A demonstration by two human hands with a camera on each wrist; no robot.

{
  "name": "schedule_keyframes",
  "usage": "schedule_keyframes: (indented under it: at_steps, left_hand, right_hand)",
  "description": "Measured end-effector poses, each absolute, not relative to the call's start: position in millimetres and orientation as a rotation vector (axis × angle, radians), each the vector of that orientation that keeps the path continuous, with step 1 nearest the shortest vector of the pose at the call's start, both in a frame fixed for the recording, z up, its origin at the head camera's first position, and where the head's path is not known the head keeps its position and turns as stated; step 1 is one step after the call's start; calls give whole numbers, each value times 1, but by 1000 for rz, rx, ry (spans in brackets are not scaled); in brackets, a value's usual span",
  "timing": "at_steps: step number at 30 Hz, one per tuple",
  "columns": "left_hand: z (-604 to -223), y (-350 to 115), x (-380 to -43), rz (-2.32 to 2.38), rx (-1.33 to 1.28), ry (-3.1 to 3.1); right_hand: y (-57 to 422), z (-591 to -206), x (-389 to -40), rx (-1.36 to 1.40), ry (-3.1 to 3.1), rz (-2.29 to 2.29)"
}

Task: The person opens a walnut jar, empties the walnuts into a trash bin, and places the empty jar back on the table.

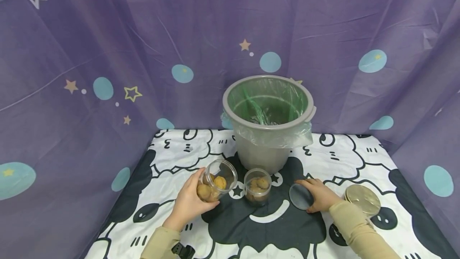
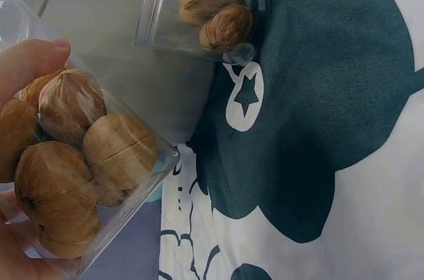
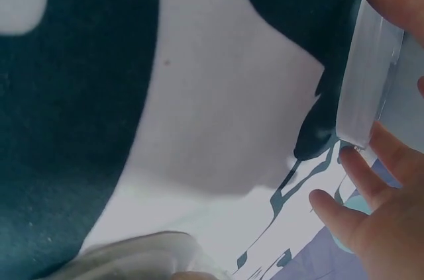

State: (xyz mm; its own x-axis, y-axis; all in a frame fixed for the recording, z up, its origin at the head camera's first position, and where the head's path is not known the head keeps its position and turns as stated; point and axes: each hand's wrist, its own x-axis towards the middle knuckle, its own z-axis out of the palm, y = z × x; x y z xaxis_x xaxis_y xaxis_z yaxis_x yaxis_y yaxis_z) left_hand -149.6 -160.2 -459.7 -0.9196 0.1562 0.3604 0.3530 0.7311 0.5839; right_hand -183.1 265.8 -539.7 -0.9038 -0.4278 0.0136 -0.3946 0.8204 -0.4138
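Observation:
My left hand [image 1: 192, 201] grips a clear plastic jar [image 1: 231, 177] that holds several walnuts [image 2: 56, 171]. The jar is tilted, its open mouth facing up and to the right in the head view. Just right of it, a second clear jar [image 1: 257, 199] stands on the cloth without a lid, with walnuts [image 2: 226, 27] inside. My right hand [image 1: 321, 196] holds a translucent round lid [image 1: 300, 197] by its rim, thumb on one side and fingertips on the other; the right wrist view shows this lid [image 3: 364, 61] edge-on.
A grey bin [image 1: 264, 151] with a clear liner bag stands behind the jars. Flat round clear pieces [image 1: 363, 200], perhaps lids, lie beside my right forearm. A black-and-white patterned cloth [image 1: 266, 239] covers the table, and a purple curtain [image 1: 143, 31] hangs around it.

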Motion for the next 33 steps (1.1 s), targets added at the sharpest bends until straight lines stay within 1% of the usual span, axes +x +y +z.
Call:
schedule_keyframes:
  at_steps: [15, 23, 33]
  left_hand:
    - [-463, -162, -150, -948, -400, -2642]
    - [-462, -162, -149, -934, -401, -2632]
    - [-464, -161, -149, -954, -396, -2637]
  right_hand:
    - [263, -535, -179, -635, 2916, -616]
    - [269, -538, -180, -596, 2902, -674]
    - [274, -523, -176, -542, 2897, -800]
